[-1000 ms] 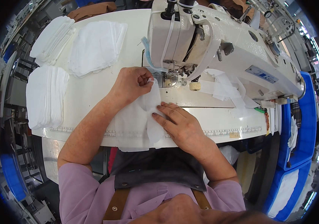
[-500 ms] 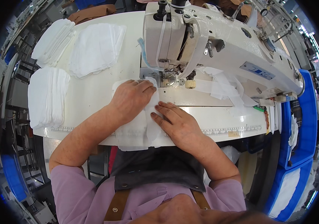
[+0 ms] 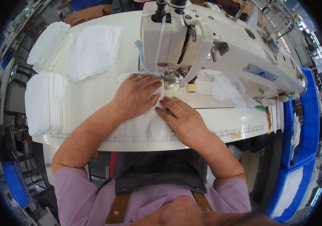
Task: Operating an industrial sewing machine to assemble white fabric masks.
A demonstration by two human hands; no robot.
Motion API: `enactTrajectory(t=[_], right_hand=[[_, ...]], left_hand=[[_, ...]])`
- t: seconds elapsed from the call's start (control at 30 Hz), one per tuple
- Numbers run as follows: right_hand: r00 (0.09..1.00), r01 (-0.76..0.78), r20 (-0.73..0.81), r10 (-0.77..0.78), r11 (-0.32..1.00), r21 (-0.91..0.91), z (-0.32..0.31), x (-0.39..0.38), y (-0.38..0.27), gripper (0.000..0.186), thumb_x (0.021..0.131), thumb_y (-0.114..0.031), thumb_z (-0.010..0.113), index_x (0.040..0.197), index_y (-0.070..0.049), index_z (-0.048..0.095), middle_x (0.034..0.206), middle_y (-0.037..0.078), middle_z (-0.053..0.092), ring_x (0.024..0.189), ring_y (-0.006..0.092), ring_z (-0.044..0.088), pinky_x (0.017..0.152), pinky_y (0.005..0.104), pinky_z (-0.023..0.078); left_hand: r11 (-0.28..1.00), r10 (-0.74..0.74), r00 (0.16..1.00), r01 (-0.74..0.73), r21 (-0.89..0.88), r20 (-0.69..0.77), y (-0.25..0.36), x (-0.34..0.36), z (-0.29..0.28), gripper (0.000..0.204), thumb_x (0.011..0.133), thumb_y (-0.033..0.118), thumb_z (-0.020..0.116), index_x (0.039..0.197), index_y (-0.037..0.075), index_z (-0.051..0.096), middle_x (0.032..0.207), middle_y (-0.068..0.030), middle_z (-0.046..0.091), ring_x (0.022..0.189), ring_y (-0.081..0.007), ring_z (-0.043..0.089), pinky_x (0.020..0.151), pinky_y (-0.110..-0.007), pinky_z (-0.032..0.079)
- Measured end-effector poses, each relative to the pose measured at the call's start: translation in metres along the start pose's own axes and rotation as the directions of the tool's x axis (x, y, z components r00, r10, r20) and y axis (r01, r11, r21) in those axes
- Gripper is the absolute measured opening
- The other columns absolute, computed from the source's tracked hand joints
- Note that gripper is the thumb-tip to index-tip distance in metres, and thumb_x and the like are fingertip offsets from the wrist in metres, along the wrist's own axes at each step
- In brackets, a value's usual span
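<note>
A thin white fabric piece [image 3: 136, 130] lies on the sewing table below the needle area of a white sewing machine [image 3: 236, 49]. On its upper part, close to the presser foot [image 3: 168, 77], my left hand [image 3: 136, 94] rests with its fingers stretched toward the right and the thumb apart. My right hand [image 3: 185, 122] lies along the fabric's right edge, fingers extended and thumb tip near the left thumb. Both hands press on the cloth rather than grasp it. The fabric's top end is partly hidden under the left hand.
Stacks of white cloth pieces sit at the left: a near stack [image 3: 46, 103], a far stack [image 3: 49, 45] and a wider one [image 3: 93, 52]. White scraps [image 3: 227, 88] lie under the machine arm. A ruler strip [image 3: 240, 130] runs along the front edge. Blue bins [image 3: 309, 124] stand at right.
The white fabric has shifted up toward the machine, its lower end drawn back onto the table. My left hand has flattened, with its fingers extended further right; my right hand moved only slightly.
</note>
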State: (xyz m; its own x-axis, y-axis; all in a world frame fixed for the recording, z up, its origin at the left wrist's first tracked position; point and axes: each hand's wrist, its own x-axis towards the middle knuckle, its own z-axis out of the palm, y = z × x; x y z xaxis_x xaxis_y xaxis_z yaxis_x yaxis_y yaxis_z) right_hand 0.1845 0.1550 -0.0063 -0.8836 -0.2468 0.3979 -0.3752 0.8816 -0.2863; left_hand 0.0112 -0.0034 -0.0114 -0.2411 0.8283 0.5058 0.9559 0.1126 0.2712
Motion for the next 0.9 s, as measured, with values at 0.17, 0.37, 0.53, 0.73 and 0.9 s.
enactTrajectory(t=[0.17,0.37,0.53,0.73,0.9], right_hand=[[1.000,-0.015,0.009,0.015,1.000,0.019,0.001,0.001,0.001,0.039,0.084,-0.007,0.062,0.122,0.003,0.069,0.128,0.020,0.064,0.129,0.0347,0.061,0.114,0.0468,0.048],[1.000,-0.010,0.010,0.010,1.000,0.004,0.000,0.001,-0.002,0.040,0.084,-0.005,0.062,0.123,0.003,0.068,0.128,0.020,0.063,0.131,0.0346,0.060,0.115,0.0461,0.047],[1.000,-0.015,0.010,0.015,1.000,-0.004,0.000,0.001,-0.002,0.041,0.084,-0.005,0.061,0.124,0.003,0.068,0.130,0.019,0.063,0.133,0.0351,0.059,0.117,0.0480,0.045],[0.998,-0.060,0.000,0.060,0.998,0.006,0.002,-0.004,-0.001,0.038,0.087,-0.009,0.064,0.123,0.002,0.068,0.135,0.019,0.064,0.134,0.0341,0.058,0.117,0.0511,0.043],[0.986,-0.169,-0.006,0.169,0.984,0.060,-0.011,-0.017,-0.023,0.036,0.088,-0.019,0.075,0.117,0.000,0.067,0.133,0.016,0.066,0.134,0.0339,0.058,0.117,0.0526,0.042]], left_hand=[[1.000,0.009,1.000,-0.009,-0.018,-0.017,-0.001,0.001,0.001,0.028,0.078,0.009,0.080,0.105,0.003,0.078,0.114,-0.0063,0.074,0.100,-0.0260,0.072,0.091,-0.039,0.055],[1.000,-0.019,0.999,0.019,-0.018,0.030,-0.003,-0.001,-0.002,0.030,0.080,0.013,0.079,0.108,0.002,0.077,0.116,-0.0070,0.074,0.106,-0.0245,0.071,0.100,-0.040,0.053],[1.000,-0.006,1.000,0.006,0.013,0.020,-0.002,-0.001,-0.010,0.035,0.078,0.018,0.083,0.110,0.004,0.078,0.116,-0.0062,0.074,0.102,-0.0272,0.072,0.094,-0.043,0.053],[0.982,0.056,0.955,0.001,-0.190,0.293,0.050,-0.010,-0.052,0.040,0.075,0.022,0.085,0.108,0.004,0.070,0.121,-0.0127,0.072,0.103,-0.0299,0.072,0.100,-0.046,0.053],[0.999,0.050,0.990,-0.050,0.002,0.131,0.067,-0.051,-0.028,0.036,0.066,-0.001,0.076,0.102,0.005,0.072,0.114,-0.0075,0.073,0.095,-0.0255,0.073,0.088,-0.038,0.057]])
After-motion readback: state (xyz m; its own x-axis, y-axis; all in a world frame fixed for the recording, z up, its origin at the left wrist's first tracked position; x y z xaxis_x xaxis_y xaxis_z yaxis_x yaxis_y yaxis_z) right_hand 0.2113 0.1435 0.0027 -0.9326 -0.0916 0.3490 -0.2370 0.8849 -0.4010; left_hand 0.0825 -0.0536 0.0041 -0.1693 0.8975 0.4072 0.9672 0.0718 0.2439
